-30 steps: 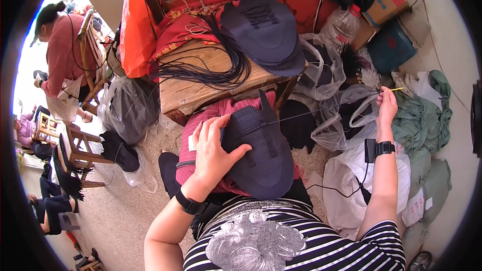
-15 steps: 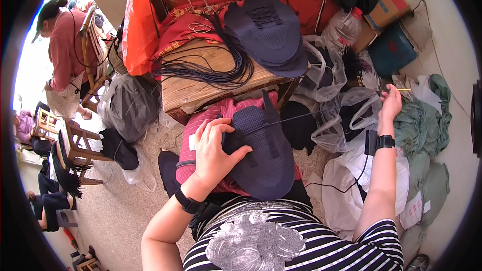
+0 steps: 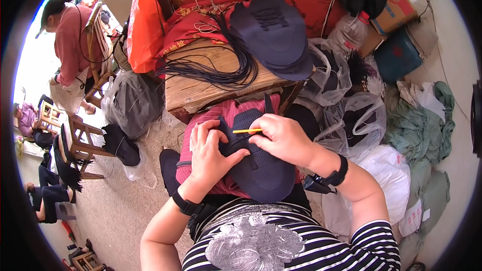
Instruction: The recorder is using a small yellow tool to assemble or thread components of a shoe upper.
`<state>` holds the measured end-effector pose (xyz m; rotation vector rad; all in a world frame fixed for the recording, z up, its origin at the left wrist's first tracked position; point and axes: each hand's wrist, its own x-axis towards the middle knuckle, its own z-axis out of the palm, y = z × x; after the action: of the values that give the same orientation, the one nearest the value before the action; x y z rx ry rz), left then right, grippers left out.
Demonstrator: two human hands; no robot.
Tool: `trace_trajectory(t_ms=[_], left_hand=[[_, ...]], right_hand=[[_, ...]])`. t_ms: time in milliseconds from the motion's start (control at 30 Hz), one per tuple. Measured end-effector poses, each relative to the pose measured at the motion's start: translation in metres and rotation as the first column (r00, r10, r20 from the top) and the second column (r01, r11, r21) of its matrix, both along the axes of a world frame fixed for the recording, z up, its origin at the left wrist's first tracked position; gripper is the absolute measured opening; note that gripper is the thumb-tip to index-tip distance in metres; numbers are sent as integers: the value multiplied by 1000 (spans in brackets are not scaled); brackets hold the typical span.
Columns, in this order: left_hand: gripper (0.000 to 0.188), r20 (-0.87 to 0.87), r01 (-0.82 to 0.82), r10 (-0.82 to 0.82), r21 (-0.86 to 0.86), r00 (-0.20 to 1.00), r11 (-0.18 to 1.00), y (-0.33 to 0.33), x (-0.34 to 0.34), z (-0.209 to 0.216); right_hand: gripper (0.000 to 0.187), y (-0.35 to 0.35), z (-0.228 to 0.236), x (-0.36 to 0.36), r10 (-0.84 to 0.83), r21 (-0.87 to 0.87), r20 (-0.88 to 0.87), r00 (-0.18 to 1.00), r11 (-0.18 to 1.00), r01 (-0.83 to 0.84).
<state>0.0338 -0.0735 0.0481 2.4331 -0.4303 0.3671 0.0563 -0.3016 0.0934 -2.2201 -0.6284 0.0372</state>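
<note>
A dark navy shoe upper (image 3: 266, 175) with a textured mesh middle lies across my lap on a red striped cloth (image 3: 208, 115). My left hand (image 3: 208, 148) grips its left side, fingers curled over the edge and thumb on top. Above the middle of the upper, my right hand (image 3: 281, 138) is closed on a thin yellow stick-like tool (image 3: 247, 131). The tool points left toward my left fingers; its kind cannot be made out. Beyond my lap, a bundle of dark laces (image 3: 236, 65) rests on a wooden stool (image 3: 196, 90).
Stacked dark shoe uppers (image 3: 273, 35) sit at the stool's right side, the top one laced. Clear plastic bags (image 3: 359, 120) and green cloth (image 3: 419, 130) lie to the right. A grey bag (image 3: 133, 103) stands left. A person in a pink top (image 3: 75, 40) is at far left.
My right hand has come in from the far right, where a dark lace was stretched out from the upper, to just over the upper. My left hand keeps its hold.
</note>
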Motion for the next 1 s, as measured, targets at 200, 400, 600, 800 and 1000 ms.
trace_trajectory(t_ms=[200,400,600,800,1000], left_hand=[[56,11,-7,7,19,1000,1000,-1,1,-1],[56,-2,-10,10,10,1000,1000,-1,1,-2],[57,3,1,-1,12,1000,1000,-1,2,-1],[57,12,1,-1,4,1000,1000,0,1,-1],[38,62,77,-71,-104,996,992,0,2,-1]], right_hand=[[16,8,-10,6,21,-86,17,1000,996,-20],[15,2,-11,7,29,2,-112,993,1000,-29],[14,-3,-16,10,45,117,-203,978,993,-22],[13,-4,-15,9,31,152,-282,959,988,13],[11,-10,-17,7,33,220,-336,941,974,45]])
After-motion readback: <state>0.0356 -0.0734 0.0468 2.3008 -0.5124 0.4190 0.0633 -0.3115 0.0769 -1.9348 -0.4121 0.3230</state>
